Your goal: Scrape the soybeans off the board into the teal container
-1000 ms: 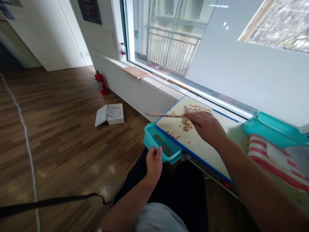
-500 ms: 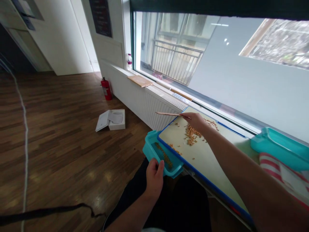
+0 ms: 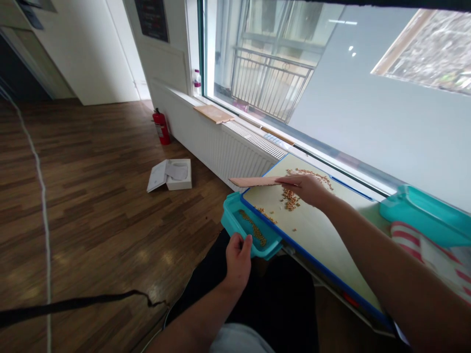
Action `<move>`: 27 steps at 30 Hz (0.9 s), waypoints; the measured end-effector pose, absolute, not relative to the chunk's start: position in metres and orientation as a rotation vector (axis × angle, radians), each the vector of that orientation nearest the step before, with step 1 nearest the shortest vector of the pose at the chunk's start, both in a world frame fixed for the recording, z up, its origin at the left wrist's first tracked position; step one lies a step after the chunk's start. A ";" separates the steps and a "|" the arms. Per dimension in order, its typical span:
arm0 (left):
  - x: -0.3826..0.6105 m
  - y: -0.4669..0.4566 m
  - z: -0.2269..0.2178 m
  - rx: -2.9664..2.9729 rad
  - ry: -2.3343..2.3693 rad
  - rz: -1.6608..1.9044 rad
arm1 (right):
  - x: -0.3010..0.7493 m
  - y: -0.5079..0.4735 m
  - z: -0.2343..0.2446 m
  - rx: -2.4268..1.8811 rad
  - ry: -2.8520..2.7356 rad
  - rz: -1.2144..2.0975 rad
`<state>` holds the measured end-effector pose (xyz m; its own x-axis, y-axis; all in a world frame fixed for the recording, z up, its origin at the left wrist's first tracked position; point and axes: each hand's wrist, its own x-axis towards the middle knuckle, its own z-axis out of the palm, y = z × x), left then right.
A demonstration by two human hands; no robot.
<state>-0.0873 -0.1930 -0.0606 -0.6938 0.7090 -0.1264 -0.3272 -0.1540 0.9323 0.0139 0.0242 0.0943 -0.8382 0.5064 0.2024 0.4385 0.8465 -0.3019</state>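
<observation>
Taking the near bin (image 3: 228, 215) as centre, with beans (image 3: 253, 228) inside: the board (image 3: 312, 235) lies at three o'clock, kernels (image 3: 290, 200) on it; beyond it, also at three, a far bin (image 3: 427, 220) sits behind a towel (image 3: 406, 240); the radiator (image 3: 217, 147) stands at eleven; at ten, on the floor (image 3: 110, 220), a box (image 3: 180, 182), with a fire extinguisher (image 3: 162, 128) behind

no readable text, wall sign (image 3: 151, 19) blurred

My right grip (image 3: 307, 188) rolled: pinkish strip (image 3: 253, 182) now shows broad face mid-frame, was near edge-on.
</observation>
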 end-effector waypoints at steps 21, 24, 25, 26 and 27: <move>-0.062 -0.217 -0.053 0.381 1.323 1.848 | 0.026 -0.049 0.129 -0.705 -2.916 0.479; -0.056 -0.219 -0.052 0.367 1.343 1.841 | 0.035 -0.050 0.126 -0.671 -2.903 0.575; -0.054 -0.220 -0.052 0.371 1.350 1.848 | 0.038 -0.050 0.125 -0.661 -2.902 0.596; -0.053 -0.220 -0.052 0.380 1.358 1.858 | 0.040 -0.051 0.124 -0.649 -2.903 0.610; -0.051 -0.220 -0.052 0.392 1.367 1.867 | 0.043 -0.051 0.123 -0.639 -2.906 0.622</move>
<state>-0.0507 -0.2204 -0.0523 -0.6530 0.7331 -0.1902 -0.4024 -0.1230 0.9072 0.0427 -0.0514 0.1232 -0.9067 0.4216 0.0116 0.3799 0.8285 -0.4114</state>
